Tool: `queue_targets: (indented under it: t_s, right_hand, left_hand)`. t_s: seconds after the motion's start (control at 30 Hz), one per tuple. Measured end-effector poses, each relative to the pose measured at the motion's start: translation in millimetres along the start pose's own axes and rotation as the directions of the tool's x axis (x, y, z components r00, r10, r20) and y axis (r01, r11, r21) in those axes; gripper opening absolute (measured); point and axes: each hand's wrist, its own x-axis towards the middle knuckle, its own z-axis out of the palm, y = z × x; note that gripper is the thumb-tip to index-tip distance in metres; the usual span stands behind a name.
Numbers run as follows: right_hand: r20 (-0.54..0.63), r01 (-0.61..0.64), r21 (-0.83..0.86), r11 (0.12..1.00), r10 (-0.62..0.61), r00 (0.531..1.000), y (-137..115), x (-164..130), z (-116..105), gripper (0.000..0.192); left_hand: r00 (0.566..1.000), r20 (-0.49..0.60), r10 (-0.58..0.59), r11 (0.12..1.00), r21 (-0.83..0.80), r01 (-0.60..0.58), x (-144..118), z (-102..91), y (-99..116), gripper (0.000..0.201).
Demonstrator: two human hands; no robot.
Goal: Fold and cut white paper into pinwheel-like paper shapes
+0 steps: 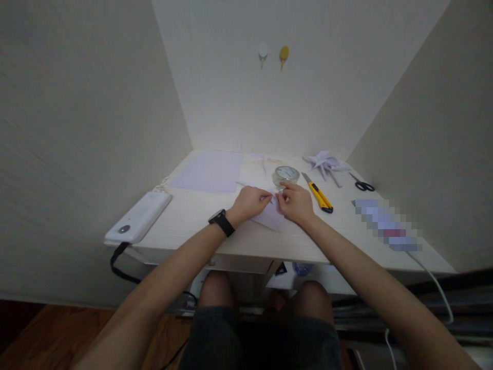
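Observation:
My left hand (251, 202) and my right hand (296, 202) meet at the middle of the white desk (200, 216), both pinching a small folded piece of pale paper (270, 218) that lies on the desk. A black watch (221, 222) is on my left wrist. Just behind my right hand sits a roll of clear tape (287, 174). A yellow utility knife (318, 193) lies to the right of that hand.
A sheet of pale paper (210, 171) lies at the back left. A folded paper shape (326, 163) and black scissors (361, 183) sit at the back right. A white device (139, 216) rests at the left edge. Walls close in on three sides.

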Motion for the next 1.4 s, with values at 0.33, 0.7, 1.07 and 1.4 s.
queue_targets:
  t_s: [0.33,0.7,1.07,1.4]
  right_hand:
    - [-0.084,0.123,0.264,0.957,-0.104,0.991,1.1,3.7,2.5,0.031]
    - [0.154,-0.210,0.667,0.715,0.144,0.978,3.8,9.5,2.4,0.044]
    - [0.472,-0.525,0.815,0.248,0.243,0.847,4.5,13.8,-1.7,0.046]
    - [0.546,-0.559,0.801,0.214,0.120,0.829,8.8,13.2,-7.2,0.043]
  left_hand:
    - [0.935,0.157,-0.319,0.688,-0.640,0.342,7.2,5.3,-5.6,0.017]
    - [0.891,0.217,-0.399,0.425,-0.818,0.389,6.7,-0.4,-2.4,0.009]
    - [0.863,0.302,-0.405,0.216,-0.886,0.411,6.2,-1.9,2.4,0.016]
    - [0.874,0.303,-0.381,0.241,-0.880,0.410,4.6,-4.2,5.7,0.020]
